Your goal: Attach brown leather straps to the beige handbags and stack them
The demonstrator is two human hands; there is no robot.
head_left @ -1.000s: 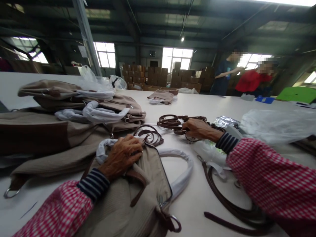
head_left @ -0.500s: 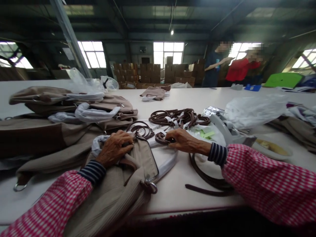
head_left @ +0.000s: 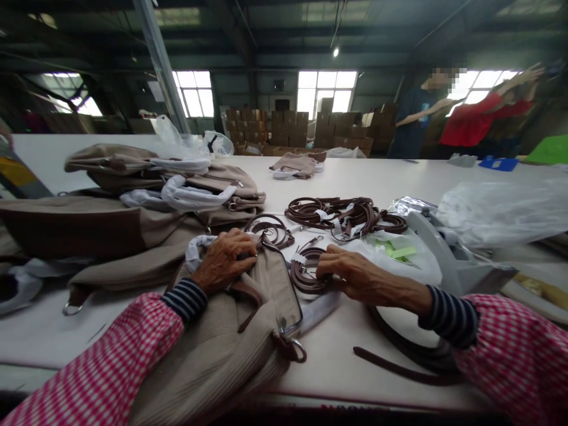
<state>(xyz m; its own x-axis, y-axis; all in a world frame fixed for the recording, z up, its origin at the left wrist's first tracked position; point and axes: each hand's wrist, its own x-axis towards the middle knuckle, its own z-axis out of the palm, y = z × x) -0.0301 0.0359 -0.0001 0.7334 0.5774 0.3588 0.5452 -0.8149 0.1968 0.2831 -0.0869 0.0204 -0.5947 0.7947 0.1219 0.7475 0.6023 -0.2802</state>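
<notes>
A beige ribbed bag point(head_left: 213, 349) with brown trim lies in front of me, its zipped top open. My left hand point(head_left: 228, 260) has its fingers curled over the bag's upper edge, beside a handle wrapped in white point(head_left: 195, 251). To the right of the opening, my right hand point(head_left: 355, 272) pinches the side of a coiled brown strap point(head_left: 306, 275) with a white wrap on it. The fingertips are partly hidden behind the coil. Another loose strap loop point(head_left: 270, 231) lies just behind the bag.
More brown straps point(head_left: 337, 213) lie heaped behind my right hand. Wrapped bags point(head_left: 177, 177) are piled at left. A grey device point(head_left: 457, 254) and clear plastic point(head_left: 506, 207) stand at right. One long strap point(head_left: 408, 370) lies near the front edge. Two people are beyond the table.
My view has turned left, shifting everything rightward. My right hand has drawn the coiled strap slightly towards me, and the coil shows more fully. The left hand stays on the bag.
</notes>
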